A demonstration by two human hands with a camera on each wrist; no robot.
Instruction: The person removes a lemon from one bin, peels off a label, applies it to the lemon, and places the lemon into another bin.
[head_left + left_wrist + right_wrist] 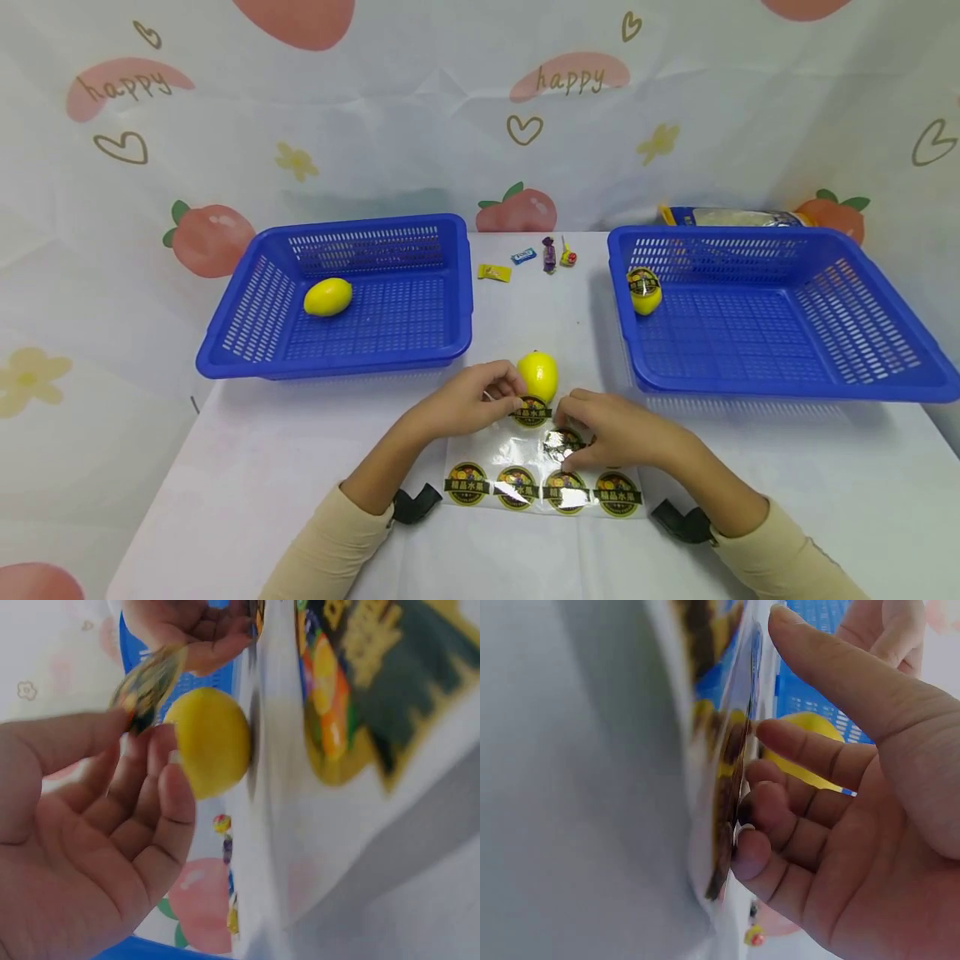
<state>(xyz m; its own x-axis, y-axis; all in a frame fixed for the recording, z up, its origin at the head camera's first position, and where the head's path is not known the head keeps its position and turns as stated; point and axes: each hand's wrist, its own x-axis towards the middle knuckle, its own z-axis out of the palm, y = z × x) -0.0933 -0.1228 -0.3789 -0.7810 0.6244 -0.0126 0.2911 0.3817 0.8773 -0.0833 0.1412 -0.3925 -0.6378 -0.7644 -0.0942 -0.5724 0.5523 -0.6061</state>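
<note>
One labelled lemon (647, 303) was complete, the near lemon (538, 373) and far-left lemon (328, 297) appeared outstanding, my left hand (476, 400) pinched a label (532, 412), and my right hand (617, 427), loosely bent, touched the sheet (497, 452).

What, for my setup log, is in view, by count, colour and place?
Table: one, white, foreground.
Backdrop: one, white with printed fruit, behind.
Baskets: two, blue, left and right.
Sticker sheet: one, clear with black-and-gold stickers, front centre.
Lemons: three, yellow, one per basket, one between.
Loose sticker: one, black and gold, beside middle lemon.
Wrapped sweets: three, yellow, blue, purple, between the baskets.
Lollipop: one, red and yellow, beside them.
Package: one, blue and yellow, behind right basket.
Wrist devices: two, black, at wrists.
Sleeves: two, beige, on forearms.
Left hand: one, bare, pinching loose sticker.
Right hand: one, bare, touching sheet.
</note>
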